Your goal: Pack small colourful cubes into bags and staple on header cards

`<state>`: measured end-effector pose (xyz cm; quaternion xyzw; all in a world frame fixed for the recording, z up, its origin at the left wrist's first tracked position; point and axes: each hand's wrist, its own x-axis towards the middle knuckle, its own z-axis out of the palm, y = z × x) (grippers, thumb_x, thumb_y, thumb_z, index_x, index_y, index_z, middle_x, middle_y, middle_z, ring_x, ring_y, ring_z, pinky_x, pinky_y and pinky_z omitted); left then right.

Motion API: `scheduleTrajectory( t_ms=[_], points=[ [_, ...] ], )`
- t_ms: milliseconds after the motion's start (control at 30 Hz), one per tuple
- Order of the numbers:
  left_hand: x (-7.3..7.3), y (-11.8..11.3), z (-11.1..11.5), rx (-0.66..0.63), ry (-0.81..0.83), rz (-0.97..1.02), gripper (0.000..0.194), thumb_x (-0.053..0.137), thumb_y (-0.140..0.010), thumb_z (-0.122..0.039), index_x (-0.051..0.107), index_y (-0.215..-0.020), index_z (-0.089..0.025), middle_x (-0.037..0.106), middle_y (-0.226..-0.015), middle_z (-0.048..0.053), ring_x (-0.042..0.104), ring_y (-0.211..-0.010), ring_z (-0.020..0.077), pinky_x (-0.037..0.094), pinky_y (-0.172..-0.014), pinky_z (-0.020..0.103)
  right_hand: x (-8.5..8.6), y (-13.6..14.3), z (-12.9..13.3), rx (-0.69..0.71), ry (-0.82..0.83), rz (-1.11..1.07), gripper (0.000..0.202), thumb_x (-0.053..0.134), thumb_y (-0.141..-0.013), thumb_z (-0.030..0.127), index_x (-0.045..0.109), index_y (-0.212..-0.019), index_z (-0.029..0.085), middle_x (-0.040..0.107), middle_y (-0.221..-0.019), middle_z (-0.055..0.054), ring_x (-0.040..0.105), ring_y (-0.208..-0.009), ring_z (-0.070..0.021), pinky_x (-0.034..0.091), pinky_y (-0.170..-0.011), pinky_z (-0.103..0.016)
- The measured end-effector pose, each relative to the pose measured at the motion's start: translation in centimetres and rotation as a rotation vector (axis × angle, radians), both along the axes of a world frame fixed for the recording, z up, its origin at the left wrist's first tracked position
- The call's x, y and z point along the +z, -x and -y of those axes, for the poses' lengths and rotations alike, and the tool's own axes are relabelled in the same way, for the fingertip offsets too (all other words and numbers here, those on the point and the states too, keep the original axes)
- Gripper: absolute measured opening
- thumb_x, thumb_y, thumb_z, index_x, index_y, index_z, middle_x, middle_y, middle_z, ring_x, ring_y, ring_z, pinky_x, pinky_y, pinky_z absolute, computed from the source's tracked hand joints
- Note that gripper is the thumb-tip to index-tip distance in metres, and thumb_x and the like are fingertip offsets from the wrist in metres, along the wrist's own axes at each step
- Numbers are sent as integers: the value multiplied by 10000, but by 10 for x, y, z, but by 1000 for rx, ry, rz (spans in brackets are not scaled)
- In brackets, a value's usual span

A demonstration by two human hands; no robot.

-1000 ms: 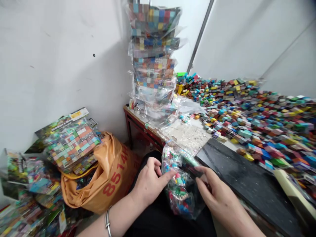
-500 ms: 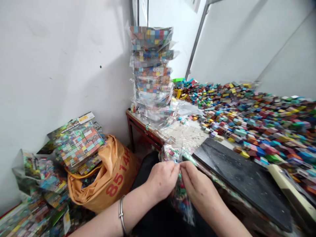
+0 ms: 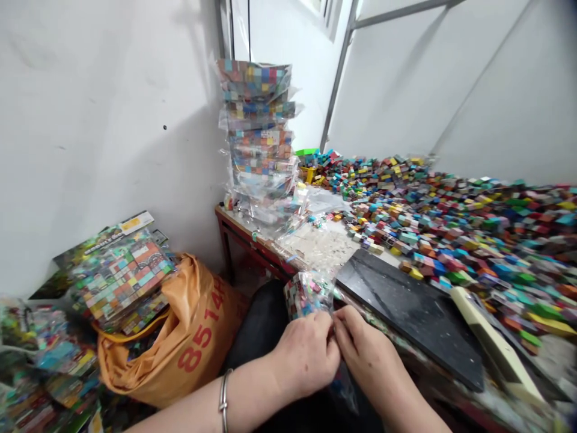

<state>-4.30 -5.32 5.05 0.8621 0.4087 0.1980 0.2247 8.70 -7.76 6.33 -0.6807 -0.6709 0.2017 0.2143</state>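
Observation:
My left hand [image 3: 309, 350] is closed on a clear plastic bag [image 3: 310, 291] with small colourful pieces inside. My right hand [image 3: 363, 337] pinches the same bag, its fingertips touching those of my left. One part of the bag shows above my hands and another hangs below, between my wrists, over my dark-clothed lap. My fingers hide the stretch of plastic between them. A metal bangle [image 3: 224, 394] circles my left wrist.
A tall stack of clear bags of colourful blocks [image 3: 259, 132] stands on the table's corner. Loose blocks [image 3: 433, 210] heap up at right. A black board [image 3: 406, 313] and cream-coloured bar [image 3: 496, 346] lie at the table's front. An orange sack [image 3: 198, 337] sits at left, packages [image 3: 126, 270] on it.
The view has turned slightly right, so the surroundings shift left. My hands stay together on the plastic bag; my left hand has rolled a little and sits slightly lower in view.

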Motion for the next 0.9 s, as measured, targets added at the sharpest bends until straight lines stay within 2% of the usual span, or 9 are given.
scheduleTrajectory(
  t_ms=[200,433,533,700,900],
  points=[
    [-6,-10,5,-21,32,30,149,393,-787,-238,481,-877,-158,595,-854,95,580,-775,237,466,-687,349,4,-13,6,30,-126,81,265,328,-841,301,553,-725,220,636,-777,-45,598,-741,-190,450,-681,-306],
    [-2,-11,5,-69,120,99,258,438,-784,-307,492,-962,-128,584,-927,121,570,-849,254,471,-755,374,4,-18,7,1,-122,4,287,368,-851,354,619,-865,217,669,-881,-51,608,-817,-191,462,-736,-301],
    [-2,-12,5,-91,156,139,319,472,-771,-342,493,-990,-111,574,-953,130,557,-877,253,462,-786,374,8,-20,6,-28,-71,24,276,406,-832,393,633,-846,237,680,-842,-28,622,-781,-189,473,-692,-284],
    [-6,-12,5,-164,162,221,361,519,-754,-350,488,-1026,-115,550,-979,118,532,-899,234,445,-813,357,7,-22,0,-64,-27,116,245,411,-817,363,626,-779,253,677,-772,-1,623,-730,-178,461,-635,-271],
    [-10,1,5,-215,178,322,276,559,-753,-348,533,-928,-136,541,-874,63,519,-802,173,443,-741,279,2,-20,-5,-49,-83,231,244,392,-807,333,584,-688,240,642,-681,-6,606,-670,-182,422,-553,-261]
  ],
)
